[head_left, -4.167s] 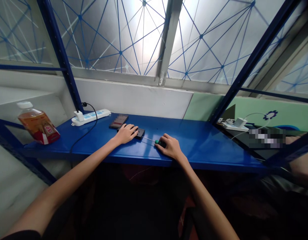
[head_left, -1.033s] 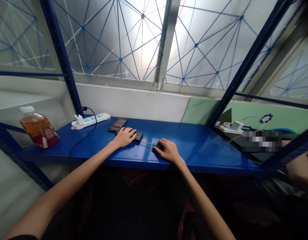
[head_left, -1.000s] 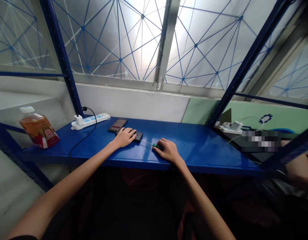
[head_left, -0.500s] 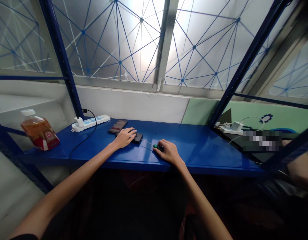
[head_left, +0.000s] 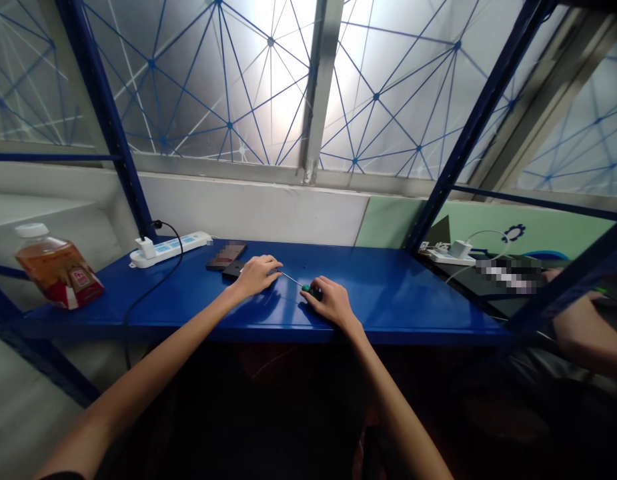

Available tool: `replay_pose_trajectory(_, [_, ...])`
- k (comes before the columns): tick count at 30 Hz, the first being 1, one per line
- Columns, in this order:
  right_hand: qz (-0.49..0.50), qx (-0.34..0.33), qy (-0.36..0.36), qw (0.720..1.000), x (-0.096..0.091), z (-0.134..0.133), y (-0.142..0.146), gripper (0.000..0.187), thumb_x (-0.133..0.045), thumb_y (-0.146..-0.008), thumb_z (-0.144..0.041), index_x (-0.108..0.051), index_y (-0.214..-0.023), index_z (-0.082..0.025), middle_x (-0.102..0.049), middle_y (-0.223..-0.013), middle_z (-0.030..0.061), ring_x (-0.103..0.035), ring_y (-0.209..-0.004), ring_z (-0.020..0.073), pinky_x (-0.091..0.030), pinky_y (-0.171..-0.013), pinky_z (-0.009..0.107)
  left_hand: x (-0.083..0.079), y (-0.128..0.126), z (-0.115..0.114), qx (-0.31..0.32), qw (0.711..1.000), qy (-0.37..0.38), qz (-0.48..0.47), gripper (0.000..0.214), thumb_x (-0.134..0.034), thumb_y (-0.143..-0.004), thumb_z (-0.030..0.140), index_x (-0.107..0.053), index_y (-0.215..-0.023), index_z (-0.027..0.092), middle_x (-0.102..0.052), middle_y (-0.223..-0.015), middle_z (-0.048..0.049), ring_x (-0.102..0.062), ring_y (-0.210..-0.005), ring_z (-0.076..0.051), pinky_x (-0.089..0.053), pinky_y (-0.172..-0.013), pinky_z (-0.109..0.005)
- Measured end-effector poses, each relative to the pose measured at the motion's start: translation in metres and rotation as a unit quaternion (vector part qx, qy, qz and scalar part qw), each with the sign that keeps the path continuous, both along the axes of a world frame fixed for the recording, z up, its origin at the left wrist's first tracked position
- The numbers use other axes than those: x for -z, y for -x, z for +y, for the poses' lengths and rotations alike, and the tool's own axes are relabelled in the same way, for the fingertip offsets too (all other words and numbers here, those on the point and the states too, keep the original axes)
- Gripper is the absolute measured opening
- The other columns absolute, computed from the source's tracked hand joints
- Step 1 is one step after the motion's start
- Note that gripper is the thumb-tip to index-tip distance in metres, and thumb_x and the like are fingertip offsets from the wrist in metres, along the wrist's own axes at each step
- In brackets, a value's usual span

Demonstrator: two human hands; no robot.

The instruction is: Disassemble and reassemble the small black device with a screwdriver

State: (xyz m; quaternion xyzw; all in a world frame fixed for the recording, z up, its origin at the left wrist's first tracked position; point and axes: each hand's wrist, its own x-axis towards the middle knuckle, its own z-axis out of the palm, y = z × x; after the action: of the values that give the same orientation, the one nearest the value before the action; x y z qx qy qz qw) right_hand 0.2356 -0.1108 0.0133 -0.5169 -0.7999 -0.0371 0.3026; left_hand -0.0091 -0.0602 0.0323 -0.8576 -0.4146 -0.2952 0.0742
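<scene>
A screwdriver with a green and black handle [head_left: 312,291] and a thin metal shaft [head_left: 291,278] lies low over the blue tabletop, pointing left. My right hand [head_left: 331,303] is closed round its handle. At the other end, the fingertips of my left hand [head_left: 258,275] come together at the shaft's tip, which they partly hide. Just left of that hand sits a flat black box [head_left: 233,271], its right part covered by the hand. Behind the box lies a dark phone [head_left: 227,255], its screen partly blurred out.
A white power strip [head_left: 173,248] with a plugged-in charger and black cable [head_left: 155,287] lies at back left. A bottle of orange drink [head_left: 61,270] stands at the left end. Blue posts rise at both sides. Another person's arm [head_left: 588,333] is at far right, by another power strip [head_left: 445,257].
My left hand has come off the black box to the screwdriver's tip, and the box now sits farther left of the hand. My right hand keeps the handle. The view has shifted slightly.
</scene>
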Motion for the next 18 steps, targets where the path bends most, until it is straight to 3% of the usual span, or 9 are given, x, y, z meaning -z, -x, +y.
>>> replay_pose_trajectory(5, [0.018, 0.008, -0.005, 1.000, -0.002, -0.001, 0.000, 0.027, -0.061, -0.088, -0.047, -0.063, -0.082, -0.020, -0.065, -0.082, 0.0013, -0.052, -0.065, 0.0124, -0.029, -0.060, 0.025, -0.005, 0.001, 0.010, 0.008, 0.999, -0.007, 0.039, 0.026, -0.050, -0.094, 0.026, -0.075, -0.094, 0.021, -0.071, -0.104, -0.0068, -0.065, -0.095, -0.022, -0.048, -0.086, -0.035])
replay_pose_trajectory(14, [0.063, 0.063, -0.006, 0.996, 0.001, 0.002, -0.003, 0.028, -0.061, -0.087, -0.048, -0.062, -0.078, -0.021, -0.065, -0.079, 0.0008, -0.055, -0.067, 0.0136, -0.028, -0.058, 0.024, -0.016, -0.018, 0.021, 0.021, 0.998, 0.048, 0.020, 0.022, -0.055, -0.091, 0.027, -0.076, -0.098, 0.023, -0.073, -0.106, -0.0027, -0.067, -0.095, -0.019, -0.049, -0.076, -0.026])
replay_pose_trajectory(18, [0.080, 0.063, -0.015, 0.995, 0.002, 0.003, -0.005, 0.028, -0.061, -0.086, -0.048, -0.061, -0.077, -0.021, -0.065, -0.077, 0.0009, -0.055, -0.067, 0.0142, -0.028, -0.058, 0.025, -0.018, -0.036, 0.018, -0.049, 0.998, 0.000, 0.049, 0.023, -0.056, -0.092, 0.030, -0.076, -0.093, 0.020, -0.072, -0.105, -0.0058, -0.066, -0.095, -0.021, -0.048, -0.073, -0.028])
